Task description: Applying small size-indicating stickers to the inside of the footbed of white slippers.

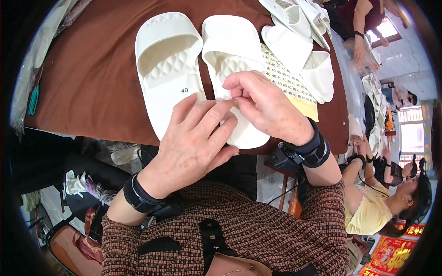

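Two white slide slippers lie side by side on a brown cloth, toe straps away from me. The left slipper (168, 60) carries a small dark printed mark on its insole. Over the inner edges of both, my left hand (191, 138) rests with its fingers apart; its fingertips touch the right slipper (232, 43). My right hand (269, 108) is above that slipper's insole, thumb and index finger pinched together. Whatever lies between them is hidden or too small to name. A yellow sticker sheet (301, 94) with rows of small dark printed marks lies right of the slippers, partly beneath other slippers.
More white slippers (317, 76) are piled at the far right. The brown cloth (92, 83) covers the table. A teal tool (34, 100) hangs at its left edge. Co-workers sit along the right, one in a yellow top (368, 211). A chair (69, 248) stands lower left.
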Demonstrator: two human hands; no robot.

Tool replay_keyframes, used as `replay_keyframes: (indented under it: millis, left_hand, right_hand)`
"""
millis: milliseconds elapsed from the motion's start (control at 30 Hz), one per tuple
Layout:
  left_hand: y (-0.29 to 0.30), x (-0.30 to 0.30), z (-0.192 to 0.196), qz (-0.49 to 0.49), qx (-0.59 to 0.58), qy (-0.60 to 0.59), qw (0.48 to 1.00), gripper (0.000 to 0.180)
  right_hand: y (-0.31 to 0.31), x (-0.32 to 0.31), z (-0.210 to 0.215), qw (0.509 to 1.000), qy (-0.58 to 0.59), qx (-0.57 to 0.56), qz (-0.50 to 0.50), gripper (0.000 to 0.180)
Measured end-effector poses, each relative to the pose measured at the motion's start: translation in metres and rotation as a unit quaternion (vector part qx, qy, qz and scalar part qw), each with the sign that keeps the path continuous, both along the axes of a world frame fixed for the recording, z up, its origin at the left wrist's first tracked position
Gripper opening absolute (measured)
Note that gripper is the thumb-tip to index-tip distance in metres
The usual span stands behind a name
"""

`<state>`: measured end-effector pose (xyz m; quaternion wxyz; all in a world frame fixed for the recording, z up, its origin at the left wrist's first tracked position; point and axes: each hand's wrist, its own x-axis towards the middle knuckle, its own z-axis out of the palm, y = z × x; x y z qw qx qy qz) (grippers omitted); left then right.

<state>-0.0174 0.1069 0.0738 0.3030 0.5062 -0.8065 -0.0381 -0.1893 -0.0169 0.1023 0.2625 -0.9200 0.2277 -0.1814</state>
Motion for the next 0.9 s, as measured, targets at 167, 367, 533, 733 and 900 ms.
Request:
replay_keyframes:
  millis: [167,367,533,733,900]
  left_hand:
    - [-0.001,0.000,0.001,-0.001,0.003,-0.011,1.000,0.053]
    - [-0.001,-0.002,0.002,0.001,0.007,-0.023,1.000,0.051]
    - [0.002,-0.003,0.002,0.000,0.013,-0.027,1.000,0.051]
    - [0.002,-0.001,0.004,0.005,0.017,-0.031,0.999,0.050]
    - [-0.005,0.000,0.008,-0.013,0.014,-0.054,0.998,0.051]
  right_hand:
    - [-0.001,0.000,-0.006,0.998,-0.028,0.054,-0.032,0.024]
    - [0.000,-0.001,-0.012,0.993,-0.056,0.085,-0.063,0.023]
    - [0.000,-0.002,-0.015,0.986,-0.072,0.118,-0.089,0.021]
    - [0.000,0.001,-0.021,0.984,-0.085,0.121,-0.096,0.020]
    - [-0.005,0.001,-0.019,0.984,-0.095,0.111,-0.104,0.021]
